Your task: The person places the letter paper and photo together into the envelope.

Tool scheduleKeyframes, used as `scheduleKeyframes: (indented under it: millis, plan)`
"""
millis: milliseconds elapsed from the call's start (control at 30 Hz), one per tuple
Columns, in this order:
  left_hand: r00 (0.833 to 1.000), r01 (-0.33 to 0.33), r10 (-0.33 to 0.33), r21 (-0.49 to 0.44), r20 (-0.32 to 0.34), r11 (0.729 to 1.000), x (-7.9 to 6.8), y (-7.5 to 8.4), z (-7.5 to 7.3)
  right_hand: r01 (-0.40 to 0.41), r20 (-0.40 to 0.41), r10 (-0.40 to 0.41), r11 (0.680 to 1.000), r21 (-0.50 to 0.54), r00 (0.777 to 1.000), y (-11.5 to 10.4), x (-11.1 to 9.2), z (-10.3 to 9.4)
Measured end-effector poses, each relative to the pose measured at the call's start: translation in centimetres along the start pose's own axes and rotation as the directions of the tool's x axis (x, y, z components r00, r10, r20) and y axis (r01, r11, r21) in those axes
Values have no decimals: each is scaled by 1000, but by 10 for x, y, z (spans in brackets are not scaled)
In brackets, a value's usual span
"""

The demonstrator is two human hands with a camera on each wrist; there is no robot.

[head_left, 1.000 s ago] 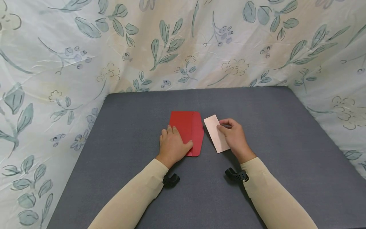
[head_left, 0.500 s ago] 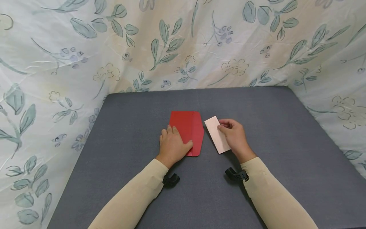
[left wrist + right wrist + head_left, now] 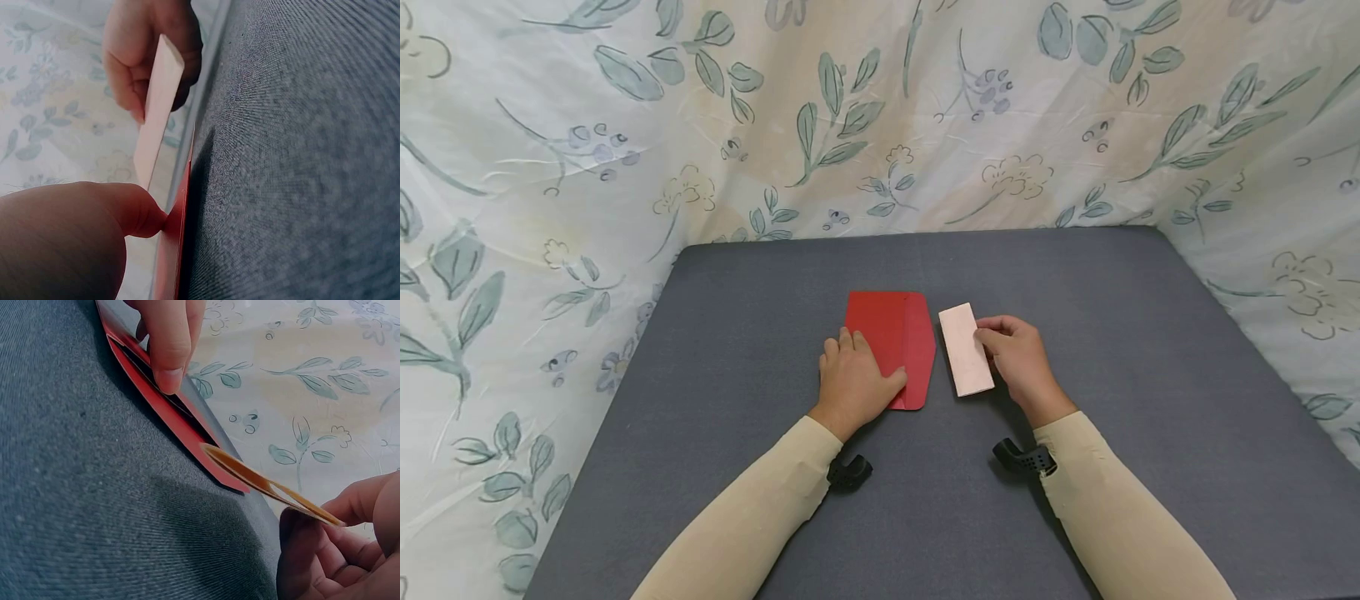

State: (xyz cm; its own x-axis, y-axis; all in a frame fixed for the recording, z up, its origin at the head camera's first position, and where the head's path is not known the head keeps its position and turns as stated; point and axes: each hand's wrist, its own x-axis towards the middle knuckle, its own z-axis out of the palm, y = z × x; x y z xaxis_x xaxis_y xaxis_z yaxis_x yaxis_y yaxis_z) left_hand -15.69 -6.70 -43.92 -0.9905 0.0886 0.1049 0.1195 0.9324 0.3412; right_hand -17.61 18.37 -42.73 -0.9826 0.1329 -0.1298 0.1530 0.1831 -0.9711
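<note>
My two hands are apart, each busy with its own piece of paper. My left hand [image 3: 855, 383] lies palm down on the near-left part of a red envelope [image 3: 880, 311], fingers stretched across it and thumb resting by the crease. The envelope lies on the dark grey surface [image 3: 760, 317], its flap [image 3: 919, 350] unfolded toward my right; from the right wrist I can see its mouth gaping a little beside my left thumb. My right hand [image 3: 1018, 362] pinches a pale pink folded paper [image 3: 966, 350] by its right edge, between thumb and fingers. That paper is just to the right of the flap, raised off the surface with its shadow below, its far end leaning slightly left in the head view. Seen edge-on, its layers part in the middle, with a tan inner side. I have cream sleeves [image 3: 745, 508] and, at each wrist, a black band [image 3: 848, 473]. Behind the surface hangs a pale cloth [image 3: 880, 167] printed with leaves and flowers.
</note>
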Motion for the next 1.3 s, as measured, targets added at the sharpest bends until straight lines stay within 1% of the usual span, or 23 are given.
scheduleKeyframes:
  millis: [167,400,633,867,1200,1300]
  plan:
    - [1000,-2,2,-9,-2,1000,0,0,-1,-18,46,14,997,77,999,1,2,1]
    - [1000,-6,6,-1,0,1000,0,0,0,-36,115,20,990,138,993,3,3,3]
    - [1000,5,-5,1,-3,1000,0,0,0,-44,162,21,990,136,987,4,2,3]
    - [1000,18,-18,-1,11,1000,0,1,1,-41,170,21,992,116,985,3,1,4]
    - [1000,4,-3,-39,16,999,-1,1,0,-45,179,24,993,113,984,4,1,5]
    - [1000,-3,3,-38,15,999,-3,2,1,-43,186,21,993,111,982,5,1,5]
